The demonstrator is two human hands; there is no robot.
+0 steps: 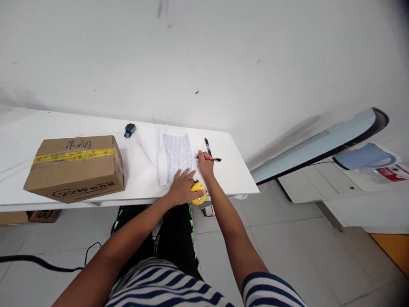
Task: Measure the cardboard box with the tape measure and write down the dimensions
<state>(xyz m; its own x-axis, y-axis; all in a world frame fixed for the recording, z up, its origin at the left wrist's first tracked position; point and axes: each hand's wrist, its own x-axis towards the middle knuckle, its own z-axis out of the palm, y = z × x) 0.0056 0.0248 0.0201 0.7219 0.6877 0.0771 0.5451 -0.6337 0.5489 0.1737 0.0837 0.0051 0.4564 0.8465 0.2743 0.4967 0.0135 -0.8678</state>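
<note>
Left hand [182,187] lies fingers spread, flat on the near end of the patterned sheet [177,155], its thumb side against the yellow tape measure [198,188] at the table [233,170] edge. Right hand [205,164] pinches a red pen [213,159], tip at the sheet's right edge. I also see a black pen [207,146] just behind, and a cardboard box [75,168] well left.

Left hand [182,187] on yellow tape measure [198,192], right hand [205,164] gripping red pen [211,159] (white table [137,170])

White wall [204,51], white table [236,170], pale tiled floor [287,247].
</note>
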